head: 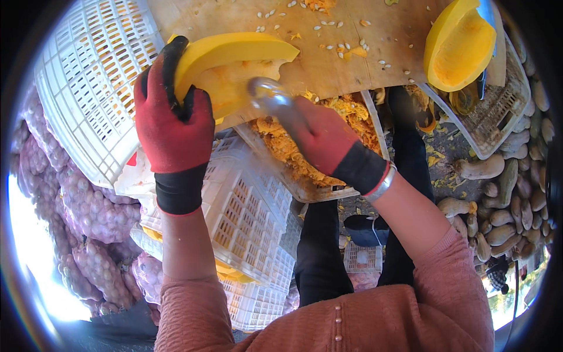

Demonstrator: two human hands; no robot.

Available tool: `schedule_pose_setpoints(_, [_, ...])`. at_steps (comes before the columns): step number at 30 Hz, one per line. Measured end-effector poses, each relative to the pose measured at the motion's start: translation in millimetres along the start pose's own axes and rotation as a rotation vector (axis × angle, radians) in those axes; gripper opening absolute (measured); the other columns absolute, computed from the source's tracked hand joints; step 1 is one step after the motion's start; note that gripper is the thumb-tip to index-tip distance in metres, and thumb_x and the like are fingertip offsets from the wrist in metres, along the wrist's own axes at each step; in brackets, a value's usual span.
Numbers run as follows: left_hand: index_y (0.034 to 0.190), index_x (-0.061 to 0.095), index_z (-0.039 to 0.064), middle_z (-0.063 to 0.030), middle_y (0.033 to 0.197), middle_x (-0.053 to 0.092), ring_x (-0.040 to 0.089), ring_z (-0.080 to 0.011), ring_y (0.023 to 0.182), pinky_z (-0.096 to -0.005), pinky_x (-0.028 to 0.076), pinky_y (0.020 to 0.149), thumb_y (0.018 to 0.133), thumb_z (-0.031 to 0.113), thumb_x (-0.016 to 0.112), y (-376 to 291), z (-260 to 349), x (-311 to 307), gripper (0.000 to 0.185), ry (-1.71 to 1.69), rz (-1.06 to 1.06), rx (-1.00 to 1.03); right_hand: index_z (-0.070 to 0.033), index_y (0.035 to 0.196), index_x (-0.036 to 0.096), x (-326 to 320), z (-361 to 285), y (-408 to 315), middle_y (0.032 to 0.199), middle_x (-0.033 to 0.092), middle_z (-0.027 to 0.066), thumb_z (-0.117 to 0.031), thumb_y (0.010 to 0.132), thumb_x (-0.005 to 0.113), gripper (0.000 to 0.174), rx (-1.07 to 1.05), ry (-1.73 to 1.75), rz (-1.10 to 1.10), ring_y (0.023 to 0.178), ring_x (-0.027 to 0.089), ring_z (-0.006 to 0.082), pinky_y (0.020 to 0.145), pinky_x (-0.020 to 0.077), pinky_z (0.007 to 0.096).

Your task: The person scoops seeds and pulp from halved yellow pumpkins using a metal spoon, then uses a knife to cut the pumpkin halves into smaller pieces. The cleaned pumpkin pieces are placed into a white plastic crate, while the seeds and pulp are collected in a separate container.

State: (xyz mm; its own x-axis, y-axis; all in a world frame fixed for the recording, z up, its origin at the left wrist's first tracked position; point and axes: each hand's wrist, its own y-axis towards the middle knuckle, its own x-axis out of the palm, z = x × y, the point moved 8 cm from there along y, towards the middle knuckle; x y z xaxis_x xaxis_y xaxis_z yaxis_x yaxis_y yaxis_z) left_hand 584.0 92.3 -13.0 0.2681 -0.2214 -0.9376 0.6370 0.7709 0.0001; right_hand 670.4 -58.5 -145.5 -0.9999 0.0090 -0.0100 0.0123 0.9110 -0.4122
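Both hands wear red and black work gloves. My left hand [173, 110] grips a peeled, hollowed pumpkin piece [237, 46] by its left end, at the edge of the wooden board [308, 66]. In my right hand [325, 134] is a metal spoon [272, 97], blurred, its bowl at the open inner side of the piece. Seeds and bits of pulp lie scattered on the board. Below its edge, a plastic crate holds orange pumpkin pulp [286, 149]. Another hollowed pumpkin piece [462, 48] rests at the board's right end.
A large white plastic basket [96, 88] stands at the left. White crates [246, 215] are stacked under my forearms. A dirty crate [492, 110] lies to the right, near a heap of long squashes [501, 220]. Net bags of bulbs [96, 211] are piled far left.
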Motion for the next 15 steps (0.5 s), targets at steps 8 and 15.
schedule_pose_setpoints(8, [0.141, 0.045, -0.001, -0.0198, 0.140, 0.052, 0.051, -0.0323, 0.128, -0.0416, 0.039, 0.110, 0.091, 0.010, 0.052, -4.9, -42.6, 9.0, 0.051, -0.899, -0.036, -0.309, -0.001, 0.099, 0.061, 81.8, -42.0, 51.4, 0.076, 0.062, 0.0063, -0.048, 0.103, 0.044, 0.051, 0.175, 0.944, -0.247, 0.070, 0.059, 0.0170, 0.067, 0.0500, 0.0350])
schedule_pose_setpoints(15, [0.144, 0.041, -0.002, -0.0184, 0.142, 0.049, 0.047, -0.0309, 0.133, -0.0420, 0.038, 0.112, 0.083, 0.010, 0.052, -14.6, -44.8, 38.5, 0.063, -0.772, -0.128, -0.394, 0.001, 0.104, 0.063, 76.0, -12.5, 55.0, 0.081, 0.066, 0.0135, -0.050, 0.103, 0.041, 0.055, 0.105, 0.796, -0.218, 0.076, 0.065, 0.0269, 0.075, 0.0510, 0.0383])
